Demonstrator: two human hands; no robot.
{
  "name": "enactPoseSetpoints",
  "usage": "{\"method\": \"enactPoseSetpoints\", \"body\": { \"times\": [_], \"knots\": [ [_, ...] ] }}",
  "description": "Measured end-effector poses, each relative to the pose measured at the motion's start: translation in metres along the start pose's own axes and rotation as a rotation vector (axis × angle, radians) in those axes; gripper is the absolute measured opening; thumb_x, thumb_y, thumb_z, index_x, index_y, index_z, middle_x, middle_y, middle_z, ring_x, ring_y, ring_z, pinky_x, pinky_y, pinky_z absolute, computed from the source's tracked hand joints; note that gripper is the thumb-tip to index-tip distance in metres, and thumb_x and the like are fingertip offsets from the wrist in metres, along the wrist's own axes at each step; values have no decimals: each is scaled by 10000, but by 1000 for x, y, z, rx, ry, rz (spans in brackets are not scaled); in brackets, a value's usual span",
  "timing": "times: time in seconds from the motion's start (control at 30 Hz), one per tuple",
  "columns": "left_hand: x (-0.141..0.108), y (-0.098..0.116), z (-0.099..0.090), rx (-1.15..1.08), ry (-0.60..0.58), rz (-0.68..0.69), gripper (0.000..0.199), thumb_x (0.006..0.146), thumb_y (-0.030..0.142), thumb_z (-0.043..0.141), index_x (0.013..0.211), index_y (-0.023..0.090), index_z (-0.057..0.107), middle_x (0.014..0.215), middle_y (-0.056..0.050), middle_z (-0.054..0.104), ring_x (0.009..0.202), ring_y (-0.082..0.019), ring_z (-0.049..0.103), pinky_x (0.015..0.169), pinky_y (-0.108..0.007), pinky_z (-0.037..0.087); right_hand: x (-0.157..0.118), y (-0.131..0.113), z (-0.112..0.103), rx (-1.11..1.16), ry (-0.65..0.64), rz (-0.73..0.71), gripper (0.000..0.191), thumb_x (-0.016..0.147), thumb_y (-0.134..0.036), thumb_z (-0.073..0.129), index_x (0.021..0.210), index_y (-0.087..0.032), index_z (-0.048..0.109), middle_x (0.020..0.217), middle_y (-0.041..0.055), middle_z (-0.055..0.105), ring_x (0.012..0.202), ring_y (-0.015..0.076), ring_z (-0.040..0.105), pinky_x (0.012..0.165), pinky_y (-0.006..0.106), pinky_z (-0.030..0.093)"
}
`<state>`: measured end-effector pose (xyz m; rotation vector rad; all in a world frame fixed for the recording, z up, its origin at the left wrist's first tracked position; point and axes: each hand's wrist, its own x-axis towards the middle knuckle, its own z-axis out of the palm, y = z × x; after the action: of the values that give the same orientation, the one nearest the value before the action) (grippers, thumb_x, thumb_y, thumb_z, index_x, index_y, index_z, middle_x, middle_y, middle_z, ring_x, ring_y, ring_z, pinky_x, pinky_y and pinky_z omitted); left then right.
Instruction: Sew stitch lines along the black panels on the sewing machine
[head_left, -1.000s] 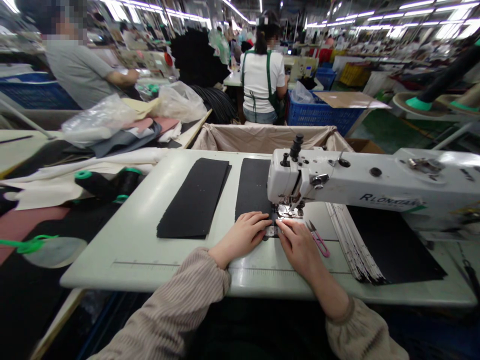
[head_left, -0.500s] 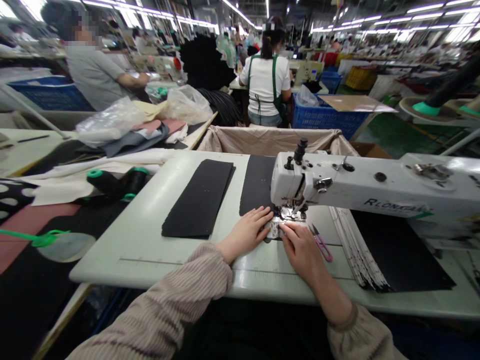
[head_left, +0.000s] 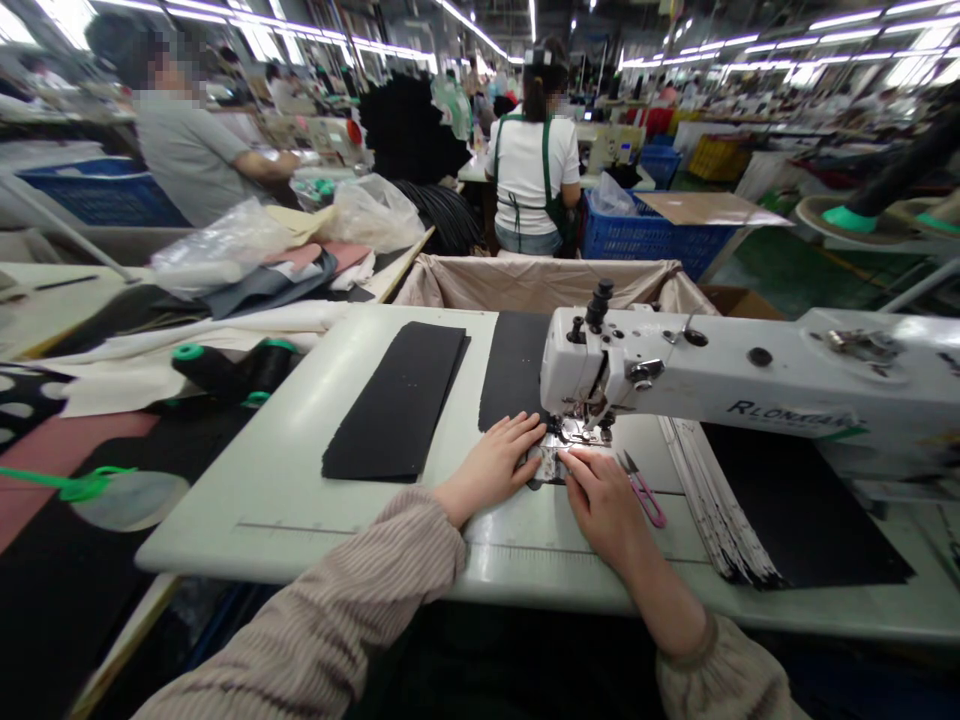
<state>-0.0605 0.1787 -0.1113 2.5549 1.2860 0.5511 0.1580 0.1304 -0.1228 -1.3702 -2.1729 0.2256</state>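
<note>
A sewing machine [head_left: 720, 362] is standing on the right of a work table [head_left: 300, 530], with a stack of cut sheets [head_left: 787, 510] lying under its arm. Two strips are lying side by side on the tabletop: the first strip [head_left: 397, 400] well left of the machine, the second strip [head_left: 514, 370] running under its head. The left hand [head_left: 487, 465] and right hand [head_left: 607, 515] are resting just before the needle, with thread snips [head_left: 643, 495] lying just beside the right hand. Thread cones [head_left: 229, 368] are lying left of the table. A cloth-lined bin [head_left: 540, 283] is sitting behind the table — and beyond it, a co-worker [head_left: 532, 165] is sitting beside a plastic crate [head_left: 652, 235].
</note>
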Motion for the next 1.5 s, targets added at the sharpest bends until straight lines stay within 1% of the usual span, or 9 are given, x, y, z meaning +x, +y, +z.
{"method": "enactPoseSetpoints", "body": {
  "times": [0.1, 0.27, 0.83, 1.03, 1.13, 1.23, 1.37, 1.43, 1.5],
  "knots": [
    [4, 0, 2, -7, -1, 1, 476, 956, 327, 513, 1414, 206, 465, 1520, -86, 427, 1445, -239, 329, 1184, -466, 274, 0, 0, 0, 4, 6, -3, 377, 966, -228, 452, 1323, -236, 572, 1254, 101, 611, 1158, 255, 538, 984, 452, 455],
    [6, 0, 3, 21, -34, 23, 536, 968, 319, 474, 1485, 220, 374, 1552, -66, 376, 1459, -239, 298, 1192, -474, 243, -1, -1, 0, 9, 11, -6, 383, 965, -224, 453, 1329, -242, 571, 1256, 103, 611, 1146, 258, 541, 981, 462, 455],
    [5, 2, 3, 48, -23, 15, 473, 969, 310, 457, 1432, 211, 450, 1536, -48, 407, 1447, -222, 321, 1197, -437, 224, -1, 0, -1, -16, 4, -2, 378, 961, -223, 460, 1323, -227, 570, 1259, 97, 614, 1147, 253, 532, 976, 437, 445],
    [5, 3, 7, 69, -17, 9, 516, 976, 336, 445, 1473, 204, 400, 1565, -61, 355, 1470, -227, 269, 1209, -421, 200, -3, -2, -3, -64, 75, -17, 343, 966, -193, 436, 1270, -211, 594, 1206, 100, 624, 1101, 241, 547, 946, 401, 441],
    [6, 3, 7, 77, 1, -28, 596, 959, 365, 481, 1500, 152, 352, 1589, -109, 289, 1485, -264, 222, 1205, -424, 211, -9, -4, -15, -189, 118, 59, 327, 960, -176, 435, 1245, -197, 596, 1184, 105, 622, 1091, 248, 541, 941, 391, 423],
    [8, 7, 0, 81, 29, -67, 627, 959, 387, 491, 1508, 133, 329, 1533, -128, 394, 1430, -263, 344, 1176, -401, 274, -18, -2, -32, -383, 90, 209, 307, 950, -187, 457, 1226, -167, 591, 1136, 123, 620, 1040, 265, 543, 889, 388, 423],
    [5, 22, -11, 104, 89, -179, 525, 1015, 424, 360, 1442, 129, 431, 1181, -136, 666, 1115, -263, 617, 1006, -414, 443, -28, 4, -43, -576, -37, 337, 230, 946, -213, 472, 1100, -130, 623, 1003, 142, 624, 945, 279, 560, 764, 373, 423],
    [-8, 34, -11, 126, 114, -240, 537, 1010, 476, 350, 1367, 112, 517, 1108, -162, 670, 1063, -298, 628, 963, -457, 458, -30, 8, -44, -595, -68, 341, 183, 936, -177, 472, 1004, -130, 635, 953, 142, 623, 910, 272, 570, 717, 356, 414],
    [-34, 49, -7, 171, 137, -283, 582, 963, 548, 433, 1329, 111, 550, 1216, -196, 613, 1178, -353, 562, 1005, -509, 424, -33, 11, -44, -594, -85, 330, 158, 917, -137, 476, 937, -136, 632, 935, 142, 624, 895, 262, 577, 690, 338, 405]
  ]
}}
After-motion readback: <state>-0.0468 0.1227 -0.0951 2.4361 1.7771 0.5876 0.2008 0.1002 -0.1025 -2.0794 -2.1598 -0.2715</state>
